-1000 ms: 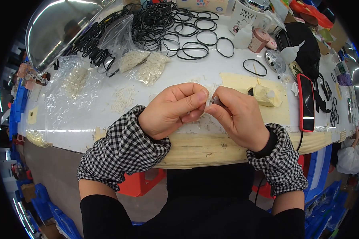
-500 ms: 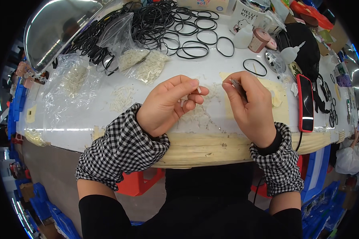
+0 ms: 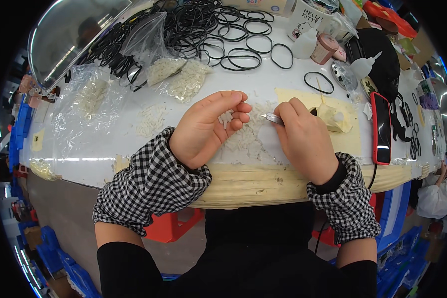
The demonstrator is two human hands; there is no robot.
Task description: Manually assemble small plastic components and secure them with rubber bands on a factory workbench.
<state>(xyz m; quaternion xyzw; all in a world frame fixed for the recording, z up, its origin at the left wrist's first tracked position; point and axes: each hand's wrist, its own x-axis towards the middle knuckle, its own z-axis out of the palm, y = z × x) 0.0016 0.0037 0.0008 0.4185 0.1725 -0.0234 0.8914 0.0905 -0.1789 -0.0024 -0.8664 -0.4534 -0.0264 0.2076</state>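
My left hand (image 3: pixel 208 121), palm turned inward with curled fingers, cups several small white tube-like pieces (image 3: pixel 225 117). The thumb rests against the index finger. Facing it, my right hand (image 3: pixel 305 136) grips a small knife (image 3: pixel 272 118), whose silver pointed tip sticks out toward the left; its handle is hidden in the fist. Below and between the hands, a loose heap of the same white pieces (image 3: pixel 246 144) lies on the white table. A smaller scatter of white pieces (image 3: pixel 151 120) lies left of my left hand.
Clear bags of white pieces (image 3: pixel 186 82) and a pile of black bands (image 3: pixel 184 27) lie behind. On the right are a yellow-wrapped lump (image 3: pixel 333 118), a red-cased phone (image 3: pixel 380 128) with a cable, a squeeze bottle (image 3: pixel 303 45) and a mug (image 3: pixel 305 22). A padded edge (image 3: pixel 253 186) runs in front.
My right hand has turned palm down and shifted slightly, bringing the knife tip into sight. The white piece between my left thumb and fingers no longer shows there; those fingers have curled in.
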